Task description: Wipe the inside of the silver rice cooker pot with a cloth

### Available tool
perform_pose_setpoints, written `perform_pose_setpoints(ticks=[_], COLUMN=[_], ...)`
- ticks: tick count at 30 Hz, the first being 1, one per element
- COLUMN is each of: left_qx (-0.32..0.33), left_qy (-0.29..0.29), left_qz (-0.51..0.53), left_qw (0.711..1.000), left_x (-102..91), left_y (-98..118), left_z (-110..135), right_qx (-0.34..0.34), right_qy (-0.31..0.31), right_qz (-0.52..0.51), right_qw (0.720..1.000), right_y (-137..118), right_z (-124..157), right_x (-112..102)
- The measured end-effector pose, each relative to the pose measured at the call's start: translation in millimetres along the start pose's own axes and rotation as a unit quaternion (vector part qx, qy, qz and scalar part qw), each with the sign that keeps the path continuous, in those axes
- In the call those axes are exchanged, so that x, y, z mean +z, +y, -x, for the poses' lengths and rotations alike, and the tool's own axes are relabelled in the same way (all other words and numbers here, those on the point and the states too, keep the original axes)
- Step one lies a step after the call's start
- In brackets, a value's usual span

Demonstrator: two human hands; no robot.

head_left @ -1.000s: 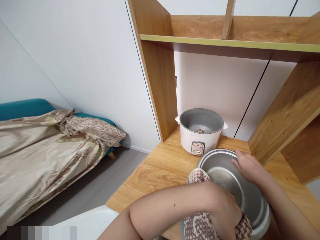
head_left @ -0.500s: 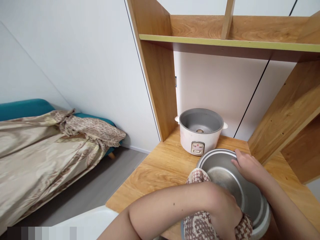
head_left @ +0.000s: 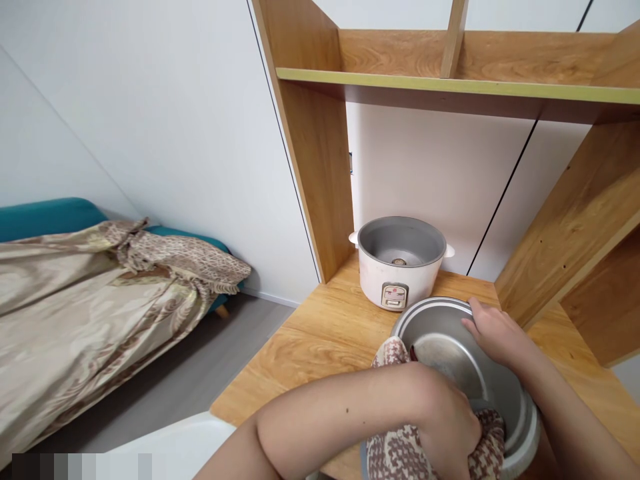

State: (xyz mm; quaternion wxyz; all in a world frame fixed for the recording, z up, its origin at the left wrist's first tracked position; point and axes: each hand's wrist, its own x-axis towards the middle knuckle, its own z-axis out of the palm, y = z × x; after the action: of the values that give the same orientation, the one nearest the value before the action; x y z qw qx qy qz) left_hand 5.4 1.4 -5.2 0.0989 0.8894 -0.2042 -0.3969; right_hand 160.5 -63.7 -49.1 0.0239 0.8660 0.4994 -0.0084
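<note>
A silver metal rice cooker inner pot (head_left: pixel 453 323) is tilted on the wooden desk, its opening toward me. My right hand (head_left: pixel 493 330) grips its far right rim, thumb on the inside and fingers over the edge. My left hand (head_left: pixel 450 423) is bent down inside the pot, closed on a brown-and-white houndstooth cloth (head_left: pixel 487 433) pressed against the lower inner wall. More of the cloth hangs over the pot's left rim. My left wrist and forearm hide part of the pot and cloth, and most left fingers are out of sight.
Behind the pot stands the white rice cooker body (head_left: pixel 397 283), lidless, with its heating plate showing. Wooden shelving (head_left: pixel 320 173) rises around the desk (head_left: pixel 300 347). A white rounded surface (head_left: pixel 185 440) is at lower left. A bed with a patterned cover (head_left: pixel 75 333) lies beyond.
My left hand and the cloth have shifted slightly inside the pot, and a grey edge of cloth now shows beside the fingers. My right hand stays on the rim.
</note>
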Motion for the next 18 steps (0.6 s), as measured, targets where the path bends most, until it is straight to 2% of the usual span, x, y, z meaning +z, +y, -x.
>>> perform_pose_setpoints(ticks=[7,13,18], left_qx=[0.021,0.017,0.004], left_qy=[0.037,0.029,-0.006], left_qz=[-0.047,-0.031,-0.007], left_qw=[0.998,0.999,1.0], left_x=[5.6,4.8,3.8], left_y=[-5.7,-5.5,-4.6], left_z=[-10.3,-8.2,-6.5], right_qx=[-0.001,0.001,-0.002], right_qy=[0.004,0.002,0.0], right_qz=[0.004,0.003,0.0], right_qw=[1.0,1.0,1.0], right_y=[0.2,-0.4,0.0], right_z=[0.0,0.0,0.8], right_x=[0.3,-0.2,-0.5])
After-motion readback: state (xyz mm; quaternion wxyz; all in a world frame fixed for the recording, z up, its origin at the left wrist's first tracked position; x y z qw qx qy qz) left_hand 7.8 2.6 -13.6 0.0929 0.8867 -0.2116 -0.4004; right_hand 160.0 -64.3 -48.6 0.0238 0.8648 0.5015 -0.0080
